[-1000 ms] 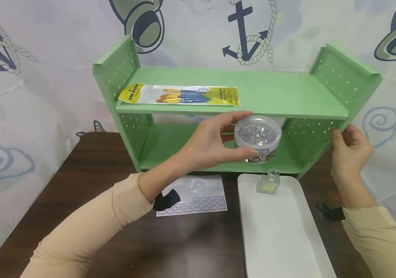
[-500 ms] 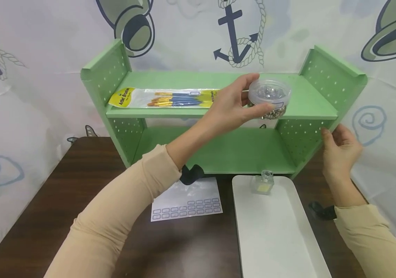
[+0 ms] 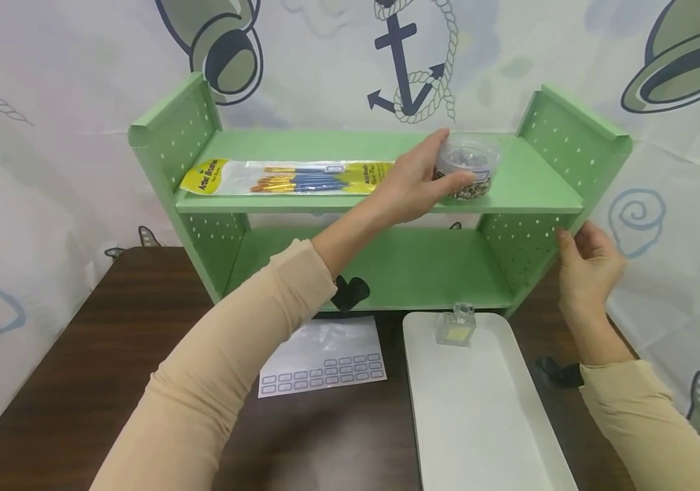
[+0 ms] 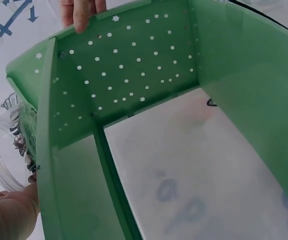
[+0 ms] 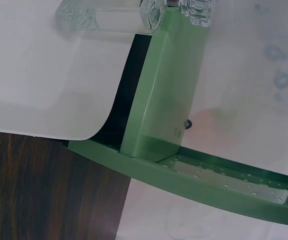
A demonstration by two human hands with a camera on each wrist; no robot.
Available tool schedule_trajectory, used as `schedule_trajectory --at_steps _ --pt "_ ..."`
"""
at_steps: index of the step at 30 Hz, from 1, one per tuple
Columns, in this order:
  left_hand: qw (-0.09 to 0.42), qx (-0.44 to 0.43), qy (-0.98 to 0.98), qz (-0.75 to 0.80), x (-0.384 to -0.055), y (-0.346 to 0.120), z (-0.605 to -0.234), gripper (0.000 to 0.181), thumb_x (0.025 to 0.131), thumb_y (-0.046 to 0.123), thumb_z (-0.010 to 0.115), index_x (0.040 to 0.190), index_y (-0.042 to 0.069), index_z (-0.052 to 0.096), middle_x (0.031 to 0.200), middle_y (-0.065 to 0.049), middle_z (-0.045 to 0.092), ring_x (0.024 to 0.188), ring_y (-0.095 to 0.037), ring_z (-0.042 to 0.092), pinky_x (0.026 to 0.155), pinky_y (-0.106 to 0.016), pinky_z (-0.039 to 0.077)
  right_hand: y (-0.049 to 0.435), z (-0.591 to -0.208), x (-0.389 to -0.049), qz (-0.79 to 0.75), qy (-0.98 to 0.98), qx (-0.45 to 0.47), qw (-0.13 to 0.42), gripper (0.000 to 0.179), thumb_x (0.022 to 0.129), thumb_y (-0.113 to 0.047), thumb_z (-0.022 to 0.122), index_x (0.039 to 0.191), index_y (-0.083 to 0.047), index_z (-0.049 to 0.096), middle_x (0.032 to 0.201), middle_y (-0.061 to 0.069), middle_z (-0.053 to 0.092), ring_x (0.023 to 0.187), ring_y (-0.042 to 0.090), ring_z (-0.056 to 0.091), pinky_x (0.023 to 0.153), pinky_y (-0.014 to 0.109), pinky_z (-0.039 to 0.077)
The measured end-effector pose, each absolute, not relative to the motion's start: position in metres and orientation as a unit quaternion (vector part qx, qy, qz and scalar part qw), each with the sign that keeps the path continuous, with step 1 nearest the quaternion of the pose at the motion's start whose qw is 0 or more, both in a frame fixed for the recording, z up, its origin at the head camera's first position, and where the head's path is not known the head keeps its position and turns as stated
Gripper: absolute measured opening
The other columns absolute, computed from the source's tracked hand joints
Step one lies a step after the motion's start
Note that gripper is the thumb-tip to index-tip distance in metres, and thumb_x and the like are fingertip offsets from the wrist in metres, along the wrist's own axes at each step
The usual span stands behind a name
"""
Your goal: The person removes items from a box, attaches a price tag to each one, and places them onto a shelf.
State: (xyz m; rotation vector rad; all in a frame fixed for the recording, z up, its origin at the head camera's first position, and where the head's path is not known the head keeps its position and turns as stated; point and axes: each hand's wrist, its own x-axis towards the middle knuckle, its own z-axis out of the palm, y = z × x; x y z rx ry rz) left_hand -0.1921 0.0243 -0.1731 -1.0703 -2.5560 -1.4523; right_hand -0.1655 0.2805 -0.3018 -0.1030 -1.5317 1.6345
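Observation:
My left hand holds a round clear plastic jar of small shiny silvery pieces by its side. The jar is upright at the upper board of a green metal shelf, right of the middle; in the left wrist view the jar seems to meet that board. My right hand grips the front edge of the shelf's right side panel, thumb in front; its fingers are partly hidden behind. Left of the jar on the upper board lies a flat pack of artist brushes, its right end hidden by my left hand.
Below the shelf, a white tray lies on the dark wooden table. A small square glass bottle stands at its far end. A sheet of printed labels lies left of the tray. Patterned cloth hangs behind.
My left hand has lifted the jar from in front of the lower opening, then lowered it slightly to the upper board. My right hand keeps its grip on the side panel.

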Motion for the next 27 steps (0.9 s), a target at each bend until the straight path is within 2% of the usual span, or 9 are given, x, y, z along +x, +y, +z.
schedule_trajectory --at_steps 8,12,17,23,27 --pt "-0.007 -0.333 -0.845 -0.419 -0.198 0.029 -0.175 0.075 0.096 0.028 0.053 0.15 0.003 0.008 0.142 -0.011 0.042 0.128 -0.016 0.044 0.104 -0.02 0.035 0.281 -0.304 -0.165 0.661 -0.613 -0.041 0.43 0.024 0.081 0.007 0.067 0.105 0.002 0.069 0.089 -0.003 0.072 0.079 0.007 0.063 0.07 0.014 0.048" --pt "-0.004 -0.337 -0.849 -0.407 -0.2 0.03 -0.176 0.074 0.096 0.028 0.052 0.15 0.002 0.009 0.141 -0.012 0.043 0.126 -0.016 0.045 0.103 -0.021 0.036 0.281 -0.304 -0.164 0.641 -0.629 -0.042 0.438 0.024 0.081 0.007 0.067 0.104 0.001 0.07 0.09 -0.004 0.072 0.078 0.006 0.063 0.069 0.013 0.048" --pt "-0.008 -0.34 -0.85 -0.402 -0.204 0.033 -0.178 0.073 0.097 0.028 0.051 0.15 0.003 0.009 0.134 -0.01 0.047 0.114 -0.014 0.049 0.098 -0.021 0.039 0.281 -0.303 -0.164 0.632 -0.635 -0.042 0.442 0.024 0.081 0.007 0.066 0.105 0.001 0.07 0.09 -0.004 0.072 0.078 0.006 0.063 0.069 0.013 0.048" --pt "-0.018 -0.332 -0.863 -0.381 -0.204 0.033 -0.175 0.073 0.097 0.032 0.049 0.151 0.006 0.006 0.144 -0.009 0.04 0.128 -0.014 0.042 0.105 -0.021 0.034 0.283 -0.303 -0.166 0.643 -0.627 -0.041 0.438 0.024 0.082 0.007 0.066 0.104 0.001 0.07 0.09 -0.004 0.072 0.078 0.007 0.063 0.069 0.013 0.049" --pt "-0.034 -0.327 -0.865 -0.378 -0.203 0.033 -0.174 0.074 0.098 0.033 0.048 0.151 0.006 0.003 0.146 -0.009 0.038 0.13 -0.014 0.04 0.105 -0.021 0.034 0.283 -0.304 -0.166 0.649 -0.621 -0.04 0.437 0.024 0.082 0.007 0.066 0.104 0.0 0.07 0.09 -0.004 0.072 0.079 0.007 0.063 0.069 0.014 0.048"
